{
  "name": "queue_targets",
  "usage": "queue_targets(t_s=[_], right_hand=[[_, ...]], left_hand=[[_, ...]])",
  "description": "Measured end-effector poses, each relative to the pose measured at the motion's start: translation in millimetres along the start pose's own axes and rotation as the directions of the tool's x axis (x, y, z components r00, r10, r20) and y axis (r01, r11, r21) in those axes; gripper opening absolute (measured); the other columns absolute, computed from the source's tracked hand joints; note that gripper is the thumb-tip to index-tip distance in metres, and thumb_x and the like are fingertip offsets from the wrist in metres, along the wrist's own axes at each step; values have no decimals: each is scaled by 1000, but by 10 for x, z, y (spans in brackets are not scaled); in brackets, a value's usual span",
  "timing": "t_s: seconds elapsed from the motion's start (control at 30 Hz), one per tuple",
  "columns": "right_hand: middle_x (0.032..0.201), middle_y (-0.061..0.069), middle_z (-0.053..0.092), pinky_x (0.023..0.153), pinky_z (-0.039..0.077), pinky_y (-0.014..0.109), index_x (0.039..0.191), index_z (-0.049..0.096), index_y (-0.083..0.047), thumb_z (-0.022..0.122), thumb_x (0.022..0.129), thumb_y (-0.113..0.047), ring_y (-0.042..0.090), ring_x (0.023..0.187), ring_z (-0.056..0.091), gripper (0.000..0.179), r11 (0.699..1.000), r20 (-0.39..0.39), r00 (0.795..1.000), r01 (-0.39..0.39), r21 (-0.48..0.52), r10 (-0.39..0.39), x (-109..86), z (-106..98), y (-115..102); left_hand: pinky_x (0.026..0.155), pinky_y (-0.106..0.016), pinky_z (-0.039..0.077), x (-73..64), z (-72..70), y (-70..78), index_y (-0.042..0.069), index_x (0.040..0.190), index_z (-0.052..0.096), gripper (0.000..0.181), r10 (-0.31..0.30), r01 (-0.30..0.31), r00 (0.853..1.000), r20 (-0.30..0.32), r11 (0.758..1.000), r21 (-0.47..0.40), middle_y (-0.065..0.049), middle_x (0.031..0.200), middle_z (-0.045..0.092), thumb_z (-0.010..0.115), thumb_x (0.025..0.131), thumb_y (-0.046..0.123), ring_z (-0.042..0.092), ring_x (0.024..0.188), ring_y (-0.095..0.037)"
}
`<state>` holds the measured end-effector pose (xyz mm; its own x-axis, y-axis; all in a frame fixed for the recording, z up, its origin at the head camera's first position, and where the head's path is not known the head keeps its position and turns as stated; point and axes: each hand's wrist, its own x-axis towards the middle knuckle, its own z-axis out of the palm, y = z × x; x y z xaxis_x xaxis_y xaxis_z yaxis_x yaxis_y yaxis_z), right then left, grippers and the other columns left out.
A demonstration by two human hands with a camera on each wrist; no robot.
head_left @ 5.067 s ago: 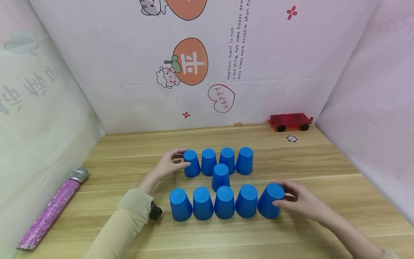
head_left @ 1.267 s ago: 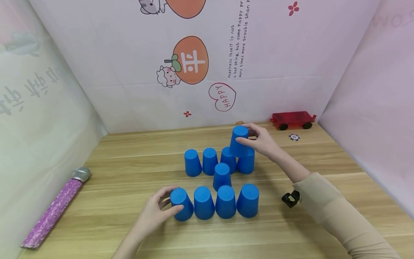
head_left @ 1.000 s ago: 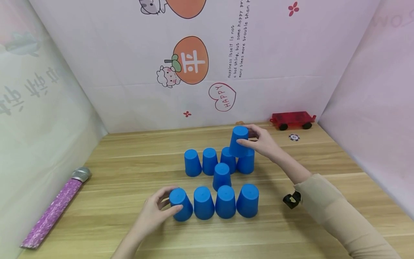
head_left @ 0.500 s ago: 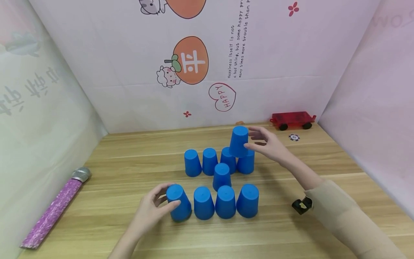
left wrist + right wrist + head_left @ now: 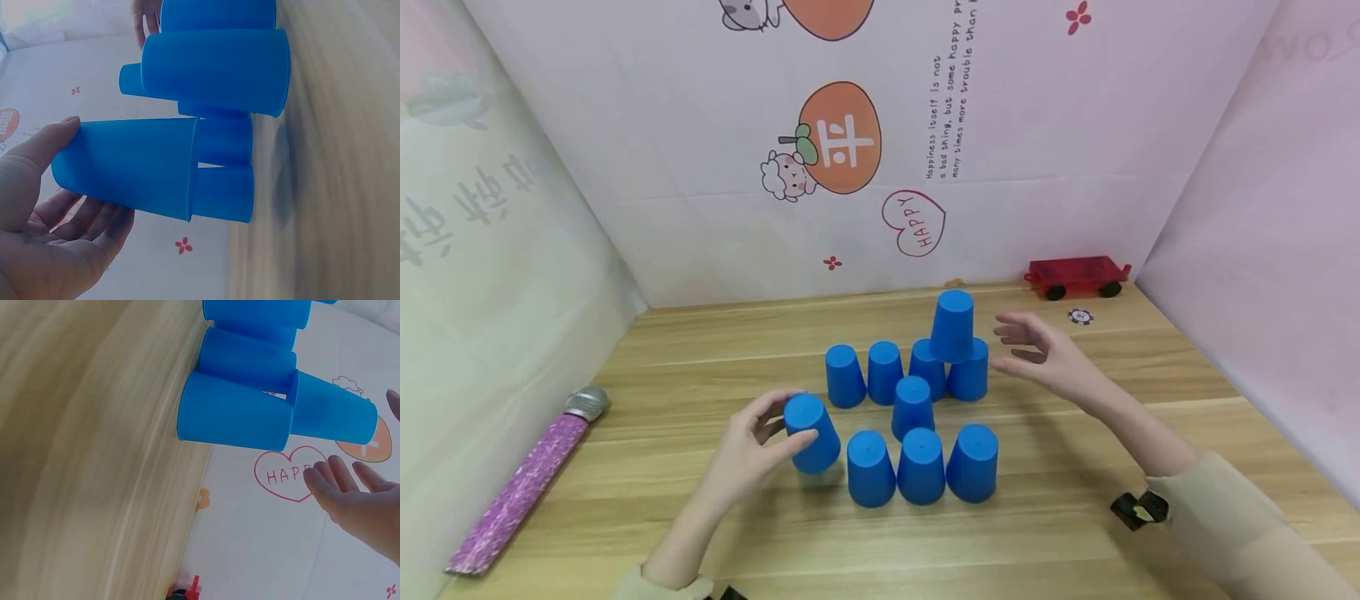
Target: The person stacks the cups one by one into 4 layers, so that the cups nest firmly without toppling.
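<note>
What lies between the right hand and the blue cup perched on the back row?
Nothing: the head view shows a bare gap between the right hand and the perched cup, with tabletop behind; the right wrist view shows that gap too.

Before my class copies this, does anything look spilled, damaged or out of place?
Nothing looks spilled or damaged. One blue cup between the front row and back row may look odd because it belongs to neither; the raised cup is in the left hand.
</note>
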<state>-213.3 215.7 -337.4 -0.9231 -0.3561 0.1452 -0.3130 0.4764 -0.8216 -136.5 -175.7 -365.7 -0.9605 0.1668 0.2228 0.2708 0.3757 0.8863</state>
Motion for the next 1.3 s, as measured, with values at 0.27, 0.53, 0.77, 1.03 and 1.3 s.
queue_targets(t_s=[0.27, 0.53, 0.77, 1.03, 1.3], right_hand=[[136, 18, 50, 99, 43, 54, 140, 37, -9, 63, 90, -24, 38, 124, 49, 58, 998, 83, 996, 33, -55, -28, -211, -12, 33], [130, 18, 55, 94, 48, 53, 135, 43, -4, 67, 87, -20, 38, 118, 53, 55, 988, 170, 981, 113, -100, -95, -344, 35, 28], [124, 16, 59, 91, 51, 50, 130, 47, -2, 71, 84, -23, 34, 112, 56, 55, 971, 242, 957, 196, -136, -160, -432, 154, -51], [124, 12, 59, 89, 52, 47, 127, 49, -5, 72, 81, -37, 32, 111, 58, 61, 958, 295, 944, 212, -195, -149, -511, 315, -166], [121, 13, 61, 85, 55, 40, 125, 52, -5, 73, 80, -36, 28, 107, 61, 58, 946, 302, 938, 239, -220, -167, -504, 383, -185]], left_hand=[[99, -48, 46, 157, -56, 29, 10, 124, 55, 47, 19, -19, 1000, 6, 999, 42, -10, 121, 60, 74, 82, 19, 57, 115, -27], [99, -48, 46, 321, -103, 65, 8, 125, 55, 48, 30, -31, 999, 12, 999, 40, -13, 122, 60, 73, 83, 19, 57, 115, -29], [100, -48, 45, 468, -151, 129, 9, 126, 54, 48, 30, -30, 1000, 6, 999, 38, -14, 123, 60, 72, 83, 21, 57, 115, -29], [100, -43, 46, 653, -123, 207, 12, 127, 54, 51, 12, -12, 1000, 9, 1000, 27, -10, 125, 58, 73, 83, 27, 56, 117, -27], [100, -43, 47, 870, -41, 227, 14, 127, 54, 52, 11, -11, 1000, 16, 999, 32, -9, 125, 57, 73, 82, 32, 56, 117, -26]])
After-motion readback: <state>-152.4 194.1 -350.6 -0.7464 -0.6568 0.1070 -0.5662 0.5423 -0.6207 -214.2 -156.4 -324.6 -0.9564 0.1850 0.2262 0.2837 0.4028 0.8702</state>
